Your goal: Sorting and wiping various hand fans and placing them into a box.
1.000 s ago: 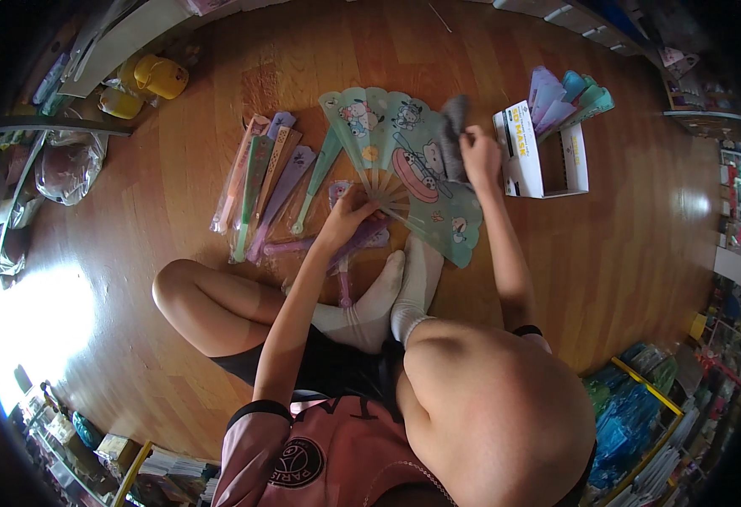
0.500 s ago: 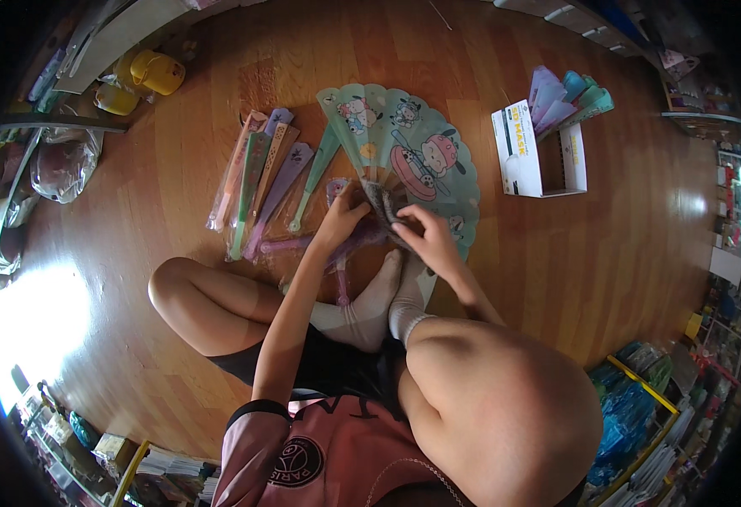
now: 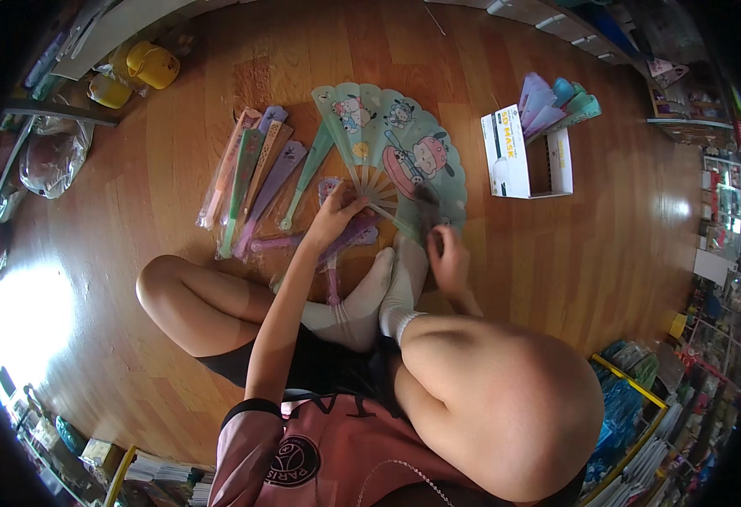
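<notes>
We sit on a brown wooden floor that shines brightly toward its left edge. Nearer that edge than the right, we have folded fans in a slanting row, with purple fans crossed just beside our white-socked feet. Toward the right edge we see a white box; near the far edge, a thin stick.

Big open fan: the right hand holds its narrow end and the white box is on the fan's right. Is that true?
Wrong hand: the head view shows the left hand holding the narrow end of the big open fan. The white box is on the fan's right.
</notes>
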Demonstrator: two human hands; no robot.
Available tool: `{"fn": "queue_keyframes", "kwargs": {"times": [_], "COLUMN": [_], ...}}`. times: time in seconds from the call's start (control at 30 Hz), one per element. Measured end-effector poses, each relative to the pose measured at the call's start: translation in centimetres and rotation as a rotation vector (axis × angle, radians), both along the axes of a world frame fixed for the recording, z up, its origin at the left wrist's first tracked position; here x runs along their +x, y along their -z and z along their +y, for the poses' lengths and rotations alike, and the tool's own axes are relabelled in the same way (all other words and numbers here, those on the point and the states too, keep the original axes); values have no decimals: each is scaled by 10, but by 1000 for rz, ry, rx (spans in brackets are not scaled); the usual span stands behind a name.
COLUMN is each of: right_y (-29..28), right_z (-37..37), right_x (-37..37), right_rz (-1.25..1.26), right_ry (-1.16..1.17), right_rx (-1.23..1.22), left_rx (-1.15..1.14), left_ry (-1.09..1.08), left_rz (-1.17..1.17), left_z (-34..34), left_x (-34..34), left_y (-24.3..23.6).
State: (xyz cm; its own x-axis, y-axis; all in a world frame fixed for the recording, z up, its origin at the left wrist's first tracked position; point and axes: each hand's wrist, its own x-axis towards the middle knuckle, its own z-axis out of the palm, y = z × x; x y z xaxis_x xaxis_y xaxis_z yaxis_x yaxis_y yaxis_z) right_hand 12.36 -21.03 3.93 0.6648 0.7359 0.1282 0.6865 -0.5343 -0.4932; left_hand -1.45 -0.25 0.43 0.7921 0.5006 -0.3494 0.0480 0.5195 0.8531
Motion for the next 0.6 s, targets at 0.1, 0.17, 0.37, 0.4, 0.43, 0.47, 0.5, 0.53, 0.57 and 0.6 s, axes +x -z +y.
{"fn": "queue_keyframes", "kwargs": {"times": [0.1, 0.17, 0.37, 0.4, 0.43, 0.47, 0.5, 0.53, 0.57, 0.6], "right_y": [-4, 1, 18, 19, 21, 25, 26, 20, 13, 1], "right_z": [-2, -5, -7, -7, -7, -6, -4, 1, 8, 17], "right_x": [-16, -3, 43, 43, 40, 35, 31, 24, 18, 13], "right_rz": [163, 43, 110, 131, 133, 152, 169, 258, 265, 248], "right_ry": [-110, -28, 413, 439, 433, 360, 291, 243, 242, 166], "right_rx": [-22, 68, 211, 244, 242, 230, 220, 183, 184, 149], "left_rx": [-8, 11, -290, -290, -313, -336, -335, -289, -243, -239], "left_ry": [2, -4, -197, -204, -207, -208, -208, -222, -233, -232], "left_rz": [-8, -11, -55, -54, -127, -200, -200, -230, -260, -257], "left_z": [0, 1, 2, 5, 9, 12, 13, 15, 16, 16], "left_x": [-2, -5, -3, -4, -4, -4, -2, -2, -1, -1], "left_y": [2, 5, -15, -20, -24, -29, -40, -53, -64, -75]}}
